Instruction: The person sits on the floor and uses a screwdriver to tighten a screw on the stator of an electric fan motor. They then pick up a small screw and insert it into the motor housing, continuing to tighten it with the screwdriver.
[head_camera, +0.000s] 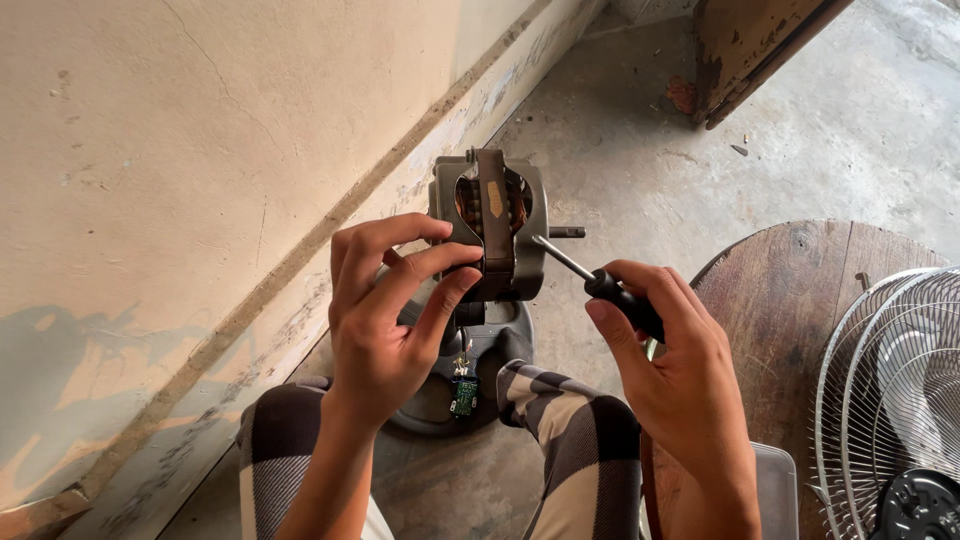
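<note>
A grey metal fan motor with copper windings showing stands upright on a round dark fan base between my knees. My left hand grips the motor's lower left side, thumb and fingers on its housing. My right hand holds a black-handled screwdriver, whose metal shaft points up-left with its tip at the motor's right side. A short shaft sticks out of the motor to the right. A small green circuit board hangs on wires below the motor.
A plastered wall runs along the left. A round wooden table is on the right, with wire fan grilles leaning at its edge. A wooden door corner stands at the top. My legs wear checked trousers.
</note>
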